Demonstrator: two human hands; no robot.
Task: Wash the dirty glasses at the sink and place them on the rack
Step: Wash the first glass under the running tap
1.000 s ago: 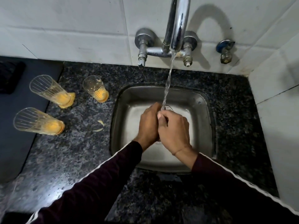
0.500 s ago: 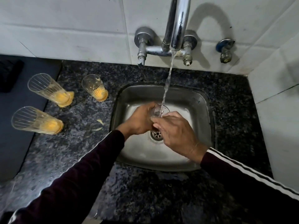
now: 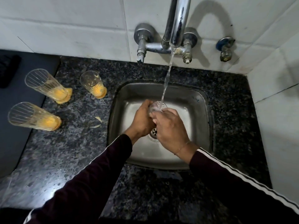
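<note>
the step in hand looks like the rinse of one glass [image 3: 157,107], with three dirty ones waiting. it is held low over the steel sink [image 3: 200,110], just above the drain [image 3: 154,131], and the stream from the tap [image 3: 176,21] falls straight into its open mouth. the left hand [image 3: 141,122] is wrapped round the glass from the left side, fingers curled on its wall; the right hand [image 3: 169,128] grips it from the near and right side, fingers up by the rim, so both hands are grasping the same glass. its mouth points up and slightly away toward the wall, and its long axis runs nearly upright, tilted a little; most of the body is hidden behind the hands. on the dark stone surface [image 3: 72,151] left of the sink stand a short glass [image 3: 93,84] and two tall ribbed glasses [image 3: 47,85] [image 3: 32,116], all upright with orange residue at the bottom. the next move, by my reading, calls for tipping the water out, keeping a firm hold on wet, slippery glass, then carrying it to the rack, which is not clearly in view here; the dark mat [image 3: 24,94] at far left may be near it, but i cannot tell.
</note>
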